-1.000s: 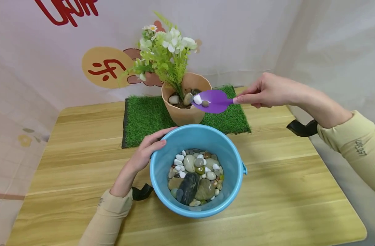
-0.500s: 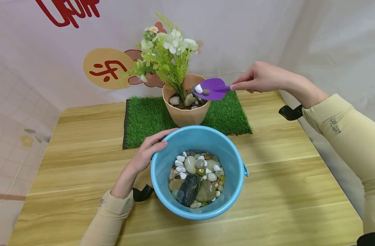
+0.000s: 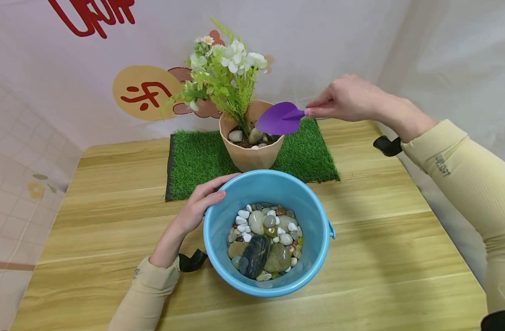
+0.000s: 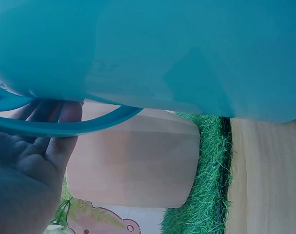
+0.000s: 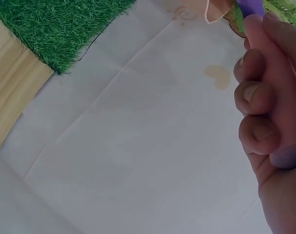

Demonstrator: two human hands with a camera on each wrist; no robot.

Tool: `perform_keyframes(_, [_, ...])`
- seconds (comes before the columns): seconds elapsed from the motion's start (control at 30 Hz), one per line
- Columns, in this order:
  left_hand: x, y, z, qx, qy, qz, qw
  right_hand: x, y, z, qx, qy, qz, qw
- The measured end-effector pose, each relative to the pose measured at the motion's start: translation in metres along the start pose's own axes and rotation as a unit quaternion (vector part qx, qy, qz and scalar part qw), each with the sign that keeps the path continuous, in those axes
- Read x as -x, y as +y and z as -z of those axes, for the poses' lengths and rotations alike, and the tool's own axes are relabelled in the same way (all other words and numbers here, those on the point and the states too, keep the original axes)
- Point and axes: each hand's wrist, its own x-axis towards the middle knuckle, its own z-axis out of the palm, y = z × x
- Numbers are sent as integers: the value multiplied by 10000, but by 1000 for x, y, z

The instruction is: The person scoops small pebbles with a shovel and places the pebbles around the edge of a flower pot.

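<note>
My right hand (image 3: pixel 349 99) grips the pink handle (image 5: pixel 279 92) of a garden trowel, fingers curled round it. The trowel's purple blade (image 3: pixel 279 118) is over the right side of a peach flowerpot (image 3: pixel 254 156), with no stones visible on it. In the pot are stones (image 3: pixel 236 136), dark soil and a plant (image 3: pixel 232 78) with white flowers. The blade hides part of the pot's inside. At the near side, my left hand (image 3: pixel 196 207) holds the rim of a blue bucket (image 3: pixel 209 243), thumb over the edge and fingers outside. Pebbles and larger stones (image 3: pixel 256 255) cover the bucket's bottom.
The pot stands on a green artificial-grass mat (image 3: pixel 194 156) at the back of a wooden table (image 3: pixel 385 248). Behind it hangs a printed white cloth (image 3: pixel 318 41). The bucket's handle (image 4: pixel 104 122) hangs down by the left hand.
The right hand has moved up and slightly left. The trowel blade has tipped over the pot, and the white and brown pebbles have left it. The left hand and bucket stay put.
</note>
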Motion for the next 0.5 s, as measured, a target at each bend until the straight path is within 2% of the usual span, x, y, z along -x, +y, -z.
perform_keyframes(0.27, [0, 1, -1, -27, 7, 13, 10000, 13, 1, -6, 100, 336, 21, 9994])
perform_keyframes(0.5, [1, 1, -1, -52, 30, 19, 10000, 34, 6, -18, -262, 577, -238, 9977])
